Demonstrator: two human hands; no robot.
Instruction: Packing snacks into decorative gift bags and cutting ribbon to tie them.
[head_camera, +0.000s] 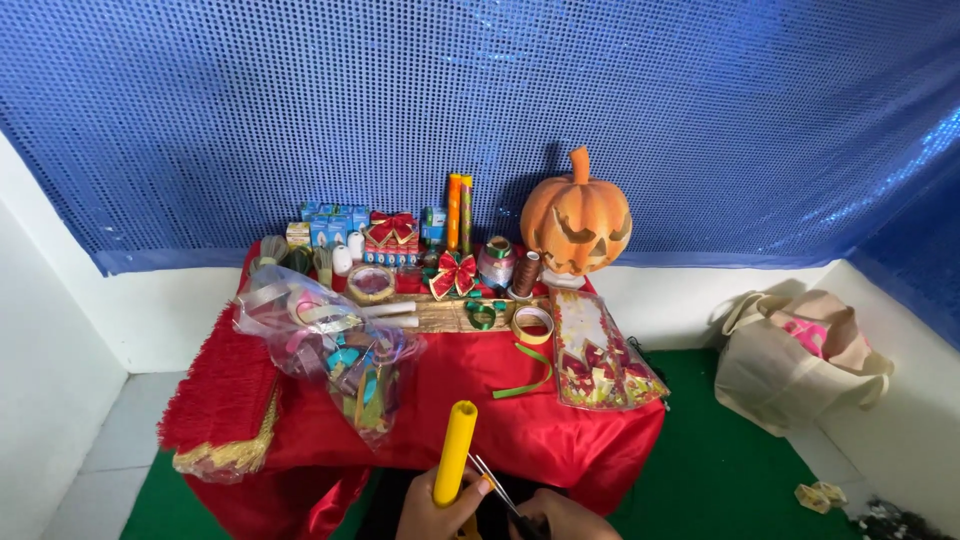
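Note:
My left hand (432, 513) grips a yellow tube (455, 452), a rolled sheet or candle-like stick, held upright at the bottom edge of the head view. My right hand (563, 516) holds scissors (497, 490) whose thin metal blades point up and left toward the base of the tube. Both hands hover in front of a small table draped in red cloth (520, 420).
On the table: an orange carved pumpkin (577, 218), a clear bag of ribbons (330, 350), a flat packet of red bows (598, 355), tape rolls (532, 322), small blue boxes (330, 225). A beige tote bag (795, 358) sits on the green floor at right. Blue sequin backdrop behind.

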